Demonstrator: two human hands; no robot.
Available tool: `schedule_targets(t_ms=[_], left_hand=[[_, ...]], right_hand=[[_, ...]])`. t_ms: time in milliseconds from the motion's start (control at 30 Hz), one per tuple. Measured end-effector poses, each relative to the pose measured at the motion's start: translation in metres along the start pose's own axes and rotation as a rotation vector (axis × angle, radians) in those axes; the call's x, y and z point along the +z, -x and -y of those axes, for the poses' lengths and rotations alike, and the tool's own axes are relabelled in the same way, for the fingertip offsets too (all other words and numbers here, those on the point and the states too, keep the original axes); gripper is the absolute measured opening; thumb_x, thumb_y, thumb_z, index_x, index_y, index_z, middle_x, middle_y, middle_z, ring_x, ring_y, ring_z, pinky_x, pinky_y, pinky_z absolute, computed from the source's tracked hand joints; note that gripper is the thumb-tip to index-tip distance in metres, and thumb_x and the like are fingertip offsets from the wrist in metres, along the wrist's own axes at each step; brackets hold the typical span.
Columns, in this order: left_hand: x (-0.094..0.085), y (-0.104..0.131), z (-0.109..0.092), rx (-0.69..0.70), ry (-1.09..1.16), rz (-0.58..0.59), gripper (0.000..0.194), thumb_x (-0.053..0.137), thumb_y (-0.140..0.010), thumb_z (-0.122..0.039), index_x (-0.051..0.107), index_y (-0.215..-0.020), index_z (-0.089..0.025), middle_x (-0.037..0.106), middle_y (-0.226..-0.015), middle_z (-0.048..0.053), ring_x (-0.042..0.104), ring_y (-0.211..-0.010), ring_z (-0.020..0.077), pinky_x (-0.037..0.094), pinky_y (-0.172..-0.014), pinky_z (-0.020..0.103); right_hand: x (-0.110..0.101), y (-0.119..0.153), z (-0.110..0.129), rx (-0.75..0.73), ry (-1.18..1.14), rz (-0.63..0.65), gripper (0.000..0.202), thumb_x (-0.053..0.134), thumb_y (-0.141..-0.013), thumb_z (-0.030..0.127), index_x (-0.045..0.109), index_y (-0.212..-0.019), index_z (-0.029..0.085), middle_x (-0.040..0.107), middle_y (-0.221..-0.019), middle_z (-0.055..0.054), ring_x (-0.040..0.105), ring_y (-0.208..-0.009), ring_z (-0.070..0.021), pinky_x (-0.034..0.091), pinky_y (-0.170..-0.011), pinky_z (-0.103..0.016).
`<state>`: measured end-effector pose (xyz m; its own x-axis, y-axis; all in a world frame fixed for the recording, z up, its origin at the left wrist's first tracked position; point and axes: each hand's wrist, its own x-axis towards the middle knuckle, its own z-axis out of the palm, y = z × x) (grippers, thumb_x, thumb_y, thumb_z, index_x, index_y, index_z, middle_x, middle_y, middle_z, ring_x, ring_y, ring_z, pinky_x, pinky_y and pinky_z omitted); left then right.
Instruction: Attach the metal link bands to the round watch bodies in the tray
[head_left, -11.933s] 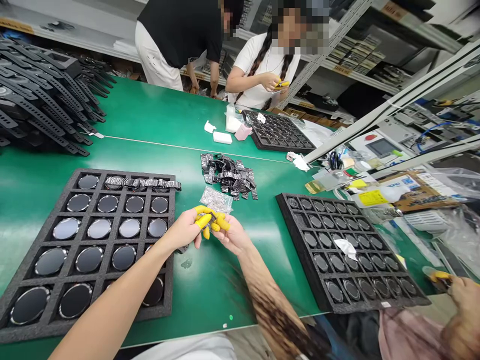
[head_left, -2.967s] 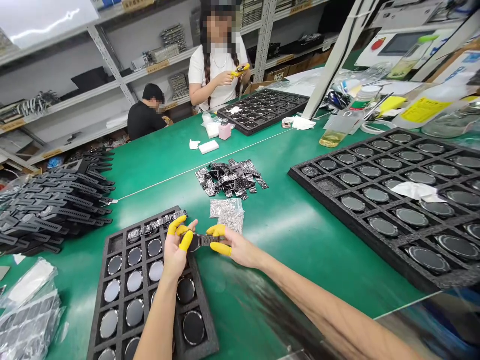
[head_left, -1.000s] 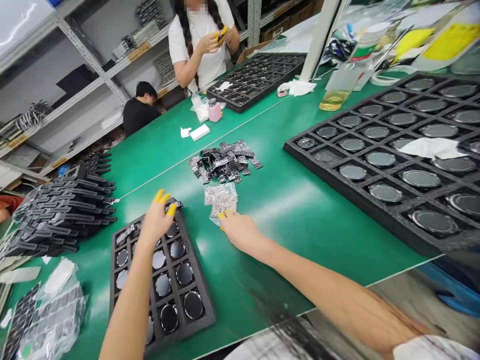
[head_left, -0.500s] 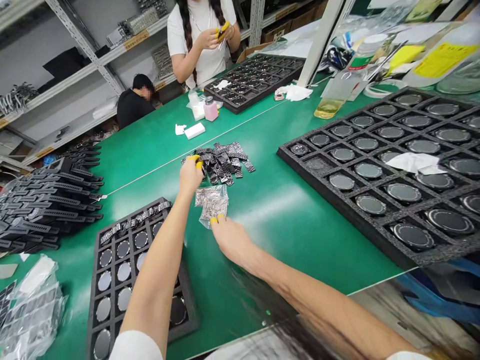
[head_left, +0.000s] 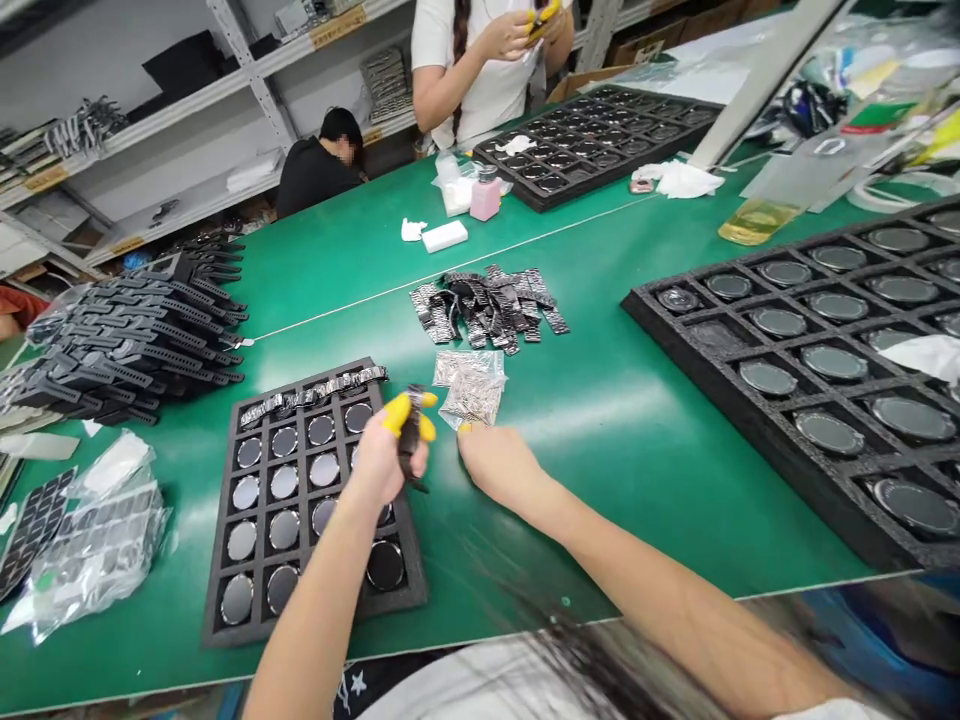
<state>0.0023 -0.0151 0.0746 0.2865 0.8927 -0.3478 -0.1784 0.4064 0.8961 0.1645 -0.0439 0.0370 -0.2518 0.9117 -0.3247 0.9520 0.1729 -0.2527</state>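
My left hand (head_left: 384,455), with yellow covers on its fingertips, is closed round a black watch strap (head_left: 410,440) above the right side of a black foam tray (head_left: 231,545). The tray holds round dark watch faces, and a row of striped black bands (head_left: 315,395) lies along its far edge. My right hand (head_left: 506,468) is at the near edge of a clear bag of thin metal pins (head_left: 472,388), its fingers pressed together. What they pinch, if anything, is hidden. Beyond the bag lies a pile of shiny black watch straps (head_left: 491,305).
A large foam tray of watch faces (head_left: 712,400) takes up the right side. Black straps are stacked (head_left: 142,340) at left, near plastic-bagged sheets (head_left: 105,545). Across the green table (head_left: 585,430), a co-worker (head_left: 480,80) handles something beside another tray (head_left: 592,145). A pink bottle (head_left: 485,197) stands there.
My left hand has come back from the strap pile toward me with a black watch strap in it. My right hand stays by the bag of pins. The view has shifted.
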Motion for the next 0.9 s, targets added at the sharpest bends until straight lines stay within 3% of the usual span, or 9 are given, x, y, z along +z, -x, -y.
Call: schedule_targets(t_ms=[100, 200, 300, 433, 533, 700, 900], left_hand=[[0.0, -0.007, 0.038, -0.017, -0.044, 0.06, 0.068, 0.077, -0.074, -0.068, 0.066, -0.11, -0.012, 0.066, -0.07, 0.0, 0.055, -0.041, 0.0114, 0.042, -0.037, 0.023], [0.0, -0.008, 0.053, 0.028, -0.116, 0.113, 0.065, 0.071, -0.084, -0.061, 0.059, -0.128, -0.015, 0.065, -0.073, -0.002, 0.054, -0.04, 0.0097, 0.041, -0.036, 0.021], [-0.002, -0.006, 0.055, 0.029, -0.166, 0.11, 0.061, 0.068, -0.089, -0.057, 0.055, -0.133, -0.018, 0.06, -0.069, -0.007, 0.054, -0.037, 0.009, 0.04, -0.034, 0.019], [-0.007, -0.005, 0.053, 0.038, -0.171, 0.044, 0.055, 0.07, -0.087, -0.06, 0.058, -0.121, -0.019, 0.067, -0.087, -0.001, 0.062, -0.039, 0.0109, 0.043, -0.034, 0.02], [-0.008, -0.006, 0.052, 0.041, -0.165, 0.02, 0.056, 0.069, -0.087, -0.063, 0.059, -0.119, -0.019, 0.069, -0.093, 0.002, 0.061, -0.037, 0.01, 0.042, -0.033, 0.02], [-0.008, -0.007, 0.053, 0.063, -0.17, 0.009, 0.059, 0.069, -0.087, -0.064, 0.06, -0.123, -0.018, 0.07, -0.094, 0.003, 0.06, -0.036, 0.0088, 0.041, -0.032, 0.019], [-0.008, -0.006, 0.052, 0.055, -0.163, 0.011, 0.062, 0.071, -0.085, -0.066, 0.061, -0.123, -0.017, 0.069, -0.091, 0.002, 0.059, -0.035, 0.0092, 0.04, -0.031, 0.019]], right_hand=[[0.002, -0.002, 0.004, -0.029, 0.017, 0.023, 0.025, 0.049, -0.093, -0.001, 0.072, -0.101, 0.008, 0.076, -0.101, -0.024, 0.077, -0.099, -0.0359, 0.056, -0.078, -0.037], [0.006, -0.008, -0.007, -0.048, 0.006, 0.036, 0.012, 0.058, -0.092, 0.007, 0.068, -0.094, 0.012, 0.077, -0.097, -0.019, 0.076, -0.094, -0.0332, 0.054, -0.074, -0.034], [0.012, -0.016, -0.028, -0.095, -0.25, 0.031, 0.005, 0.06, -0.092, 0.017, 0.059, -0.087, 0.018, 0.072, -0.083, -0.007, 0.071, -0.076, -0.0218, 0.051, -0.064, -0.028], [0.014, -0.019, -0.046, -0.162, -1.184, -0.015, 0.026, 0.066, -0.092, 0.042, 0.05, -0.091, 0.022, 0.058, -0.073, 0.004, 0.053, -0.053, -0.0125, 0.043, -0.045, -0.023], [0.011, -0.016, -0.04, -0.204, -1.588, -0.007, 0.042, 0.079, -0.084, 0.053, 0.052, -0.092, 0.022, 0.056, -0.075, 0.004, 0.049, -0.053, -0.0105, 0.038, -0.039, -0.02], [0.01, -0.013, -0.021, -0.171, -1.802, 0.044, 0.05, 0.089, -0.077, 0.051, 0.053, -0.096, 0.022, 0.055, -0.07, 0.006, 0.044, -0.051, -0.0081, 0.034, -0.04, -0.017], [0.01, -0.018, -0.026, -0.12, -1.893, 0.139, 0.052, 0.092, -0.074, 0.043, 0.049, -0.096, 0.022, 0.056, -0.069, 0.007, 0.04, -0.05, -0.0058, 0.026, -0.042, -0.014]])
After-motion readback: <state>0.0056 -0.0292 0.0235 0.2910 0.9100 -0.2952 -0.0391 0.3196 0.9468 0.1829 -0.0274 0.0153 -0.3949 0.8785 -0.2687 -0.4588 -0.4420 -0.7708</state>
